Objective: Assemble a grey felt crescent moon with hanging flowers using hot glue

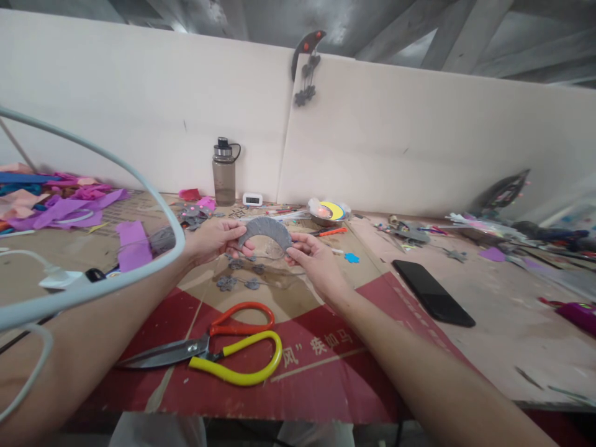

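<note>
Head view (only one). Left hand (216,239) pinches one tip of the flat grey crescent-shaped felt piece (266,228), thumb on the near face, fingers behind. Right hand (313,257) pinches the other tip the same way. Both hands are narrow, closed on the piece, w/ nothing else in them. The crescent is held up over the red-and-brown cardboard sheet (326,366), arch up, tips down, mid-bench, well short of the wall. Something thin & clear seems to hang under the arch btwn the hands; too faint to say what.

Doing it well, as I judge it:
- Grip at the very tips only, so the arch face is bare & readable.
- Use a light, equal pull from both sides; felt will prob. sag or twist if one side slackens.
- Hold it level, face to the eyes.
- Don't crush the tips: soft stuff, likely to crease.

Just below the hands, on the cardboard, is a loose group of small grey felt flowers (226,283), apart from the crescent. Nearer the body lie big steel scissors w/ one orange & one yellow loop handle (223,351), blades pointing left, clear of both forearms. Right of the right forearm a black phone (433,292) lies flat. Back by the wall stands a smoky plastic water bottle (224,174); far left are purple felt scraps (65,208). A white cable (116,273) crosses in front of the left forearm, close to the camera, so mind the elbow there.
</note>
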Motion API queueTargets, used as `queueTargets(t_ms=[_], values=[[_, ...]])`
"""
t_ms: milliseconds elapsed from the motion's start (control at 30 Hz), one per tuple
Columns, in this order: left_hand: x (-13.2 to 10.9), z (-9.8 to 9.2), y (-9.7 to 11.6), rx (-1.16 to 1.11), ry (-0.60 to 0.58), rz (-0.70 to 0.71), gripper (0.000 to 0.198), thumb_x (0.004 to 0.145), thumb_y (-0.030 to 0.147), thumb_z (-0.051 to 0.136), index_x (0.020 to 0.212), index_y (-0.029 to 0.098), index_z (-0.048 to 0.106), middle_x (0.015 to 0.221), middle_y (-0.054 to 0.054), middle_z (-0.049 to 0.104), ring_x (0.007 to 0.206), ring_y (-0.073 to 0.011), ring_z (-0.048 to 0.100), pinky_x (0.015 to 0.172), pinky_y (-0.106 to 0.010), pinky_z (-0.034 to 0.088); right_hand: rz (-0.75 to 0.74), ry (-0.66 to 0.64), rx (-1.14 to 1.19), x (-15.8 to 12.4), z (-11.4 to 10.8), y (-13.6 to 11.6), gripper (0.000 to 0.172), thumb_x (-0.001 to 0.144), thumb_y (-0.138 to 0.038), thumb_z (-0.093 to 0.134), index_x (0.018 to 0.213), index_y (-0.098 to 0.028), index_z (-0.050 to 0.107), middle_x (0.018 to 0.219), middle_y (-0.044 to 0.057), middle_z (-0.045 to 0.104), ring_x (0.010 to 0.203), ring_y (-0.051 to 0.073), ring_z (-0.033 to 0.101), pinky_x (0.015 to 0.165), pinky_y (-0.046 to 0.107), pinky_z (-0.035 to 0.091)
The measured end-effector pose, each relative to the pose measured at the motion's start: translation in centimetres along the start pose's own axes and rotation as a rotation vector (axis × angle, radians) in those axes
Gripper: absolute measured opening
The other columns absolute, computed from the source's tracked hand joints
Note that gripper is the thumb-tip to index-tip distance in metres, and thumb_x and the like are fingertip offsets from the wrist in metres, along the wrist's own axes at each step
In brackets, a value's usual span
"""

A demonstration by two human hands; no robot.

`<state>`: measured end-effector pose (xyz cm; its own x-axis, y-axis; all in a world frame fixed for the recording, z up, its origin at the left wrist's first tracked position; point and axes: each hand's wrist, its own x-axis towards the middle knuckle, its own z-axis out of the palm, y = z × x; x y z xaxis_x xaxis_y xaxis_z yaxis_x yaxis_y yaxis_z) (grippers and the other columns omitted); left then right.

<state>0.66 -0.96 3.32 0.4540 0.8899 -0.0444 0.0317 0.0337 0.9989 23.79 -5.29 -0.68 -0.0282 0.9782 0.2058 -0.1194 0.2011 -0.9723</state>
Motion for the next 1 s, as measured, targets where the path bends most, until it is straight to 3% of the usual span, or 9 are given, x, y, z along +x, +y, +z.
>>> queueTargets(t_ms=[667, 1000], values=[[0.03, -0.17, -0.03, -0.025, -0.031, 0.004, 0.023, 0.085, 0.034, 0.061, 0.084, 0.011, 0.059, 0.078, -0.01, 0.071, 0.063, -0.0169, 0.07, 0.044, -0.018, 0.049, -0.008, -0.001, -0.002, 0.06, -0.13, 0.24, 0.034, 0.065, -0.027, 0.07, 0.096, -0.019, 0.059, 0.071, -0.003, 0.061, 0.061, 0.011, 0.057, 0.064, 0.027, 0.047], [-0.1, -0.14, 0.04, 0.063, -0.024, 0.036, 0.029, 0.078, 0.039, 0.068, 0.081, 0.013, 0.058, 0.077, -0.008, 0.07, 0.063, -0.0154, 0.068, 0.046, -0.018, 0.048, -0.013, -0.009, -0.014, 0.17, -0.09, 0.39, 0.034, 0.064, -0.029, 0.07, 0.095, -0.02, 0.06, 0.07, -0.003, 0.062, 0.061, 0.012, 0.058, 0.063, 0.028, 0.048]])
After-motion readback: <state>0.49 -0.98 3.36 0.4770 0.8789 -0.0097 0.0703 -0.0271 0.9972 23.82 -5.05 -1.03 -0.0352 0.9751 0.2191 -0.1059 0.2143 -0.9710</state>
